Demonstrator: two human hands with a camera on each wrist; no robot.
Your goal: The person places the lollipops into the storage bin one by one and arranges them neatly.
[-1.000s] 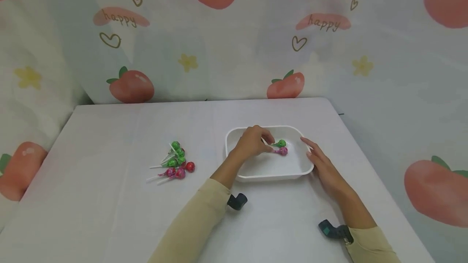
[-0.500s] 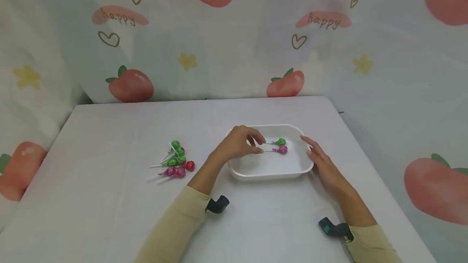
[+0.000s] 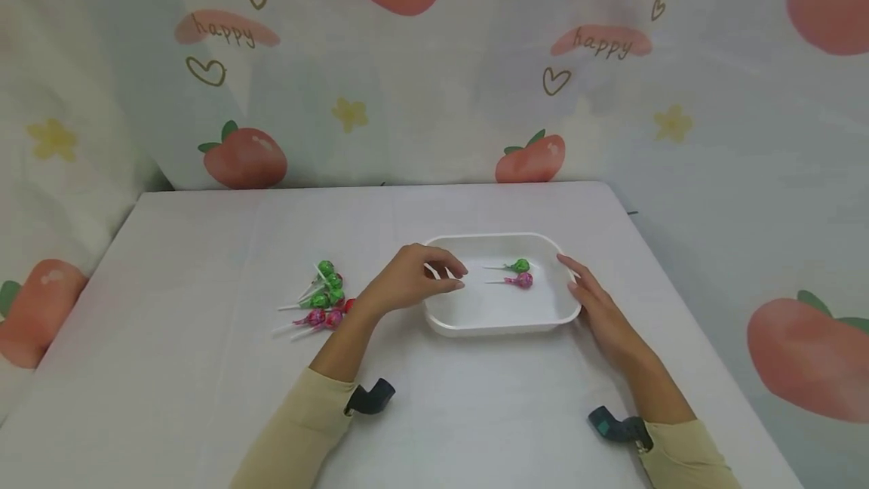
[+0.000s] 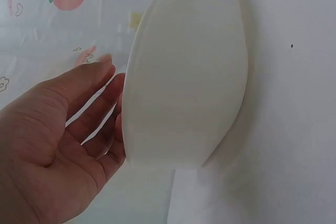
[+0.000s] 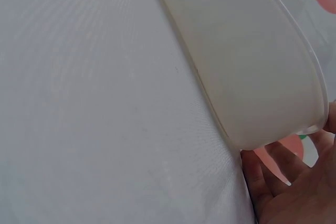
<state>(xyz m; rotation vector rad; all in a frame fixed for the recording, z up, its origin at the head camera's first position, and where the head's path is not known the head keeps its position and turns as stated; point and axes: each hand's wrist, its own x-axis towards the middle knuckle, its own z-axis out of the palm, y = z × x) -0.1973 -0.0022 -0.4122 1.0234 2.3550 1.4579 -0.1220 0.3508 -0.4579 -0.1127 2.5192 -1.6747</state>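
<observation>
My left hand (image 3: 416, 276) hovers over the left end of a white plastic tray (image 3: 502, 328), fingers loosely bent, thumb apart and nothing held. In the left wrist view the left hand (image 4: 68, 135) is beside the tray's outer wall (image 4: 184, 77). Inside the tray lie a green lollipop (image 3: 521, 266) and a pink lollipop (image 3: 523, 280), side by side, sticks pointing left. My right hand (image 3: 607, 319) holds the tray's right end, its thumb and a finger at the rim. The right wrist view shows other fingers of the right hand (image 5: 299, 182) against the tray's outside.
Left of the tray, a pile of green lollipops (image 3: 326, 283), pink lollipops (image 3: 315, 317) and a red lollipop (image 3: 349, 305) lies on the white-covered table (image 3: 204, 398). My left forearm partly covers the red one. A fruit-patterned cloth (image 3: 434, 96) hangs behind the table.
My left hand has let go of the pink lollipop in the tray and moved left, to the tray's left rim, its fingers now empty. The right hand stays at the right end.
</observation>
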